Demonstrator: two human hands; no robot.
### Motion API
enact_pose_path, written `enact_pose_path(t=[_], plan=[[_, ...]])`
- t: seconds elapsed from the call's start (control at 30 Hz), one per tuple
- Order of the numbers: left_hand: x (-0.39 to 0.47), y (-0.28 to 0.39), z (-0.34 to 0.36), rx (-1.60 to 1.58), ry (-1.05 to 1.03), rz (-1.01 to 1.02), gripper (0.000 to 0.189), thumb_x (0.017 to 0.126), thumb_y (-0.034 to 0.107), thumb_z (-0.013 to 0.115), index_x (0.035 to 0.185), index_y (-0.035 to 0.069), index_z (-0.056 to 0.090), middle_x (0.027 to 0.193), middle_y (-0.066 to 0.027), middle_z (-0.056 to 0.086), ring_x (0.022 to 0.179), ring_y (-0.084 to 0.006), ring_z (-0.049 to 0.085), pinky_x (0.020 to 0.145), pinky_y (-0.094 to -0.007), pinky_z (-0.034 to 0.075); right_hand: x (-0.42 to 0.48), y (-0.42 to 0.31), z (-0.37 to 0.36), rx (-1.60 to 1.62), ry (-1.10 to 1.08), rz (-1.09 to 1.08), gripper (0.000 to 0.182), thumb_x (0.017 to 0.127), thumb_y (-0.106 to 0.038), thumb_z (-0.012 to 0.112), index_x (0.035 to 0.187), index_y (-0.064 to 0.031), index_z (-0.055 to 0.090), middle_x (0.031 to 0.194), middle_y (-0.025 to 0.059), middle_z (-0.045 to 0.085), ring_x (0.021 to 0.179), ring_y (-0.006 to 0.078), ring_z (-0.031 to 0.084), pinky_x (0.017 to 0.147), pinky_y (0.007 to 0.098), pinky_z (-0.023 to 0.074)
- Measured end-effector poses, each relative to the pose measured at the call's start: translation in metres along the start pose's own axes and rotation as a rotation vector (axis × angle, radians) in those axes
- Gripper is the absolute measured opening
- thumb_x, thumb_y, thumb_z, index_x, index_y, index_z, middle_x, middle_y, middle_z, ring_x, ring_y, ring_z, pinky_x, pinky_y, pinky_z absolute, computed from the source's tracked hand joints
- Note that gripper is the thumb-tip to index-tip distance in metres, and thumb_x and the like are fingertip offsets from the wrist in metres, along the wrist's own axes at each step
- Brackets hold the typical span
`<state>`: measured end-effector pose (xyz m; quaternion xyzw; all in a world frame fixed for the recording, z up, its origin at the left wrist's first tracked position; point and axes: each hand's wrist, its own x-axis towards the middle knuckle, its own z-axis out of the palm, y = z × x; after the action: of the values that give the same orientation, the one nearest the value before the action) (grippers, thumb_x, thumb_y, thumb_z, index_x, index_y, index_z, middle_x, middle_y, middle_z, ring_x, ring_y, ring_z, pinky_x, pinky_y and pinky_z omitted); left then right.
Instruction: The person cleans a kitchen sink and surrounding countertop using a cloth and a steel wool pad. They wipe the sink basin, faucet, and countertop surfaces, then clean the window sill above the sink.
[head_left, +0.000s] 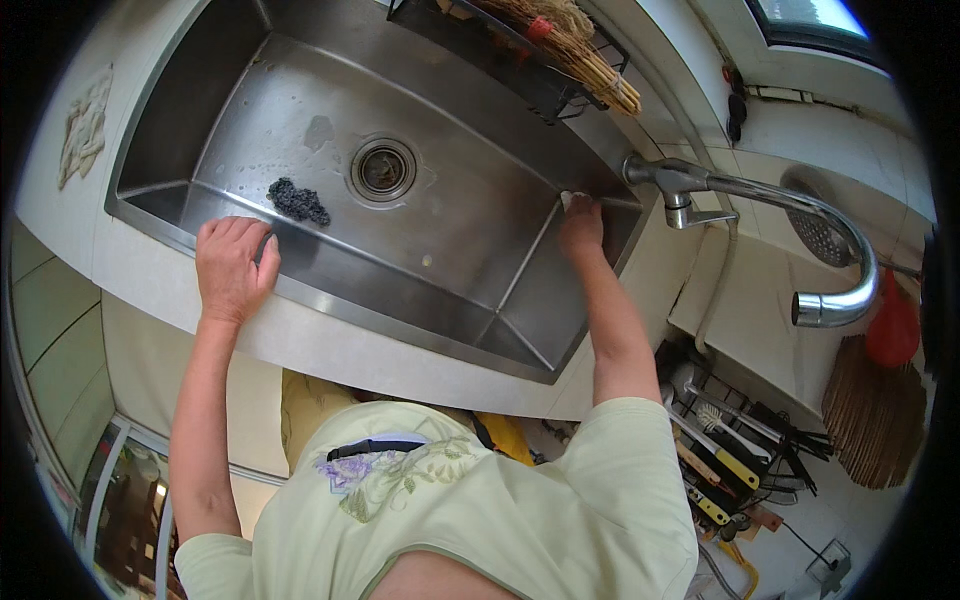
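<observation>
A stainless steel sink (465, 217) lies before me. My left hand (238, 259) rests on its front rim, fingers bent over the edge and thumb apart, with nothing seen in it. In the far right corner of the basin, my right hand (583, 225) presses a small white piece (566, 199), perhaps cloth or sponge, against the steel; most of it is hidden by the fingers. A dark steel-wool scourer (298, 202) lies on the basin floor, just beyond my left hand. The round drain (384, 169) with its strainer is right of the scourer. Wet patches show nearby.
A chrome faucet (750, 187) arches to the right, its spout turned away from the basin. A black rack (480, 45) holding a straw brush (577, 56) hangs over the far side. A crumpled cloth (86, 127) lies on the left counter. Knives and brushes fill a rack (739, 442).
</observation>
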<state>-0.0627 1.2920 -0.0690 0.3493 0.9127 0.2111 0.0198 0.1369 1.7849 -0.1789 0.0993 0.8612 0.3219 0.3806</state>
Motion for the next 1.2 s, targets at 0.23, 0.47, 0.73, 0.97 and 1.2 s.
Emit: enact_pose_path(t=[0.23,0.47,0.73,0.97,1.2], plan=[[0.002,0.003,0.001,-0.020,0.073,0.010,0.012,0.075,0.016,0.062,0.078,0.005,0.063,0.080,-0.0057,0.063,0.081,-0.0225,0.059,0.081,-0.0360,0.041,-0.028,-0.008,0.001,0.030,-0.060,-0.147,0.043,0.090,-0.022,0.044,0.127,-0.0042,0.056,0.142,0.0115,0.043,0.134,0.0272,0.036,0.110,0.0506,0.0226],[0.000,0.001,0.002,-0.029,0.092,0.003,0.012,0.074,0.016,0.063,0.077,0.005,0.063,0.078,-0.0060,0.062,0.079,-0.0229,0.058,0.079,-0.0355,0.041,-0.072,0.032,-0.022,0.041,0.021,-0.209,0.040,0.086,-0.022,0.049,0.120,-0.0049,0.061,0.134,0.0124,0.050,0.130,0.0267,0.040,0.107,0.0501,0.0272],[-0.002,-0.001,0.003,-0.033,0.101,0.006,0.012,0.074,0.017,0.063,0.076,0.005,0.063,0.076,-0.0064,0.061,0.077,-0.0232,0.057,0.078,-0.0356,0.041,-0.054,-0.015,0.006,-0.145,0.103,-0.122,0.042,0.085,-0.023,0.050,0.121,-0.0032,0.061,0.136,0.0136,0.049,0.127,0.0287,0.042,0.107,0.0479,0.0268],[0.000,0.000,0.003,-0.026,0.104,-0.013,0.012,0.075,0.017,0.063,0.075,0.006,0.062,0.075,-0.0064,0.060,0.076,-0.0229,0.057,0.078,-0.0359,0.041,-0.102,-0.038,-0.003,0.150,-0.115,-0.402,0.035,0.082,-0.019,0.053,0.113,-0.0077,0.064,0.128,0.0097,0.055,0.120,0.0251,0.051,0.103,0.0491,0.0322],[0.002,-0.001,0.003,-0.037,0.099,0.005,0.012,0.075,0.017,0.063,0.075,0.005,0.062,0.075,-0.0061,0.061,0.077,-0.0227,0.058,0.078,-0.0356,0.041,0.001,0.010,0.002,-0.008,0.150,-0.131,0.036,0.083,-0.022,0.052,0.115,-0.0076,0.063,0.130,0.0091,0.053,0.122,0.0265,0.048,0.102,0.0473,0.0314]])
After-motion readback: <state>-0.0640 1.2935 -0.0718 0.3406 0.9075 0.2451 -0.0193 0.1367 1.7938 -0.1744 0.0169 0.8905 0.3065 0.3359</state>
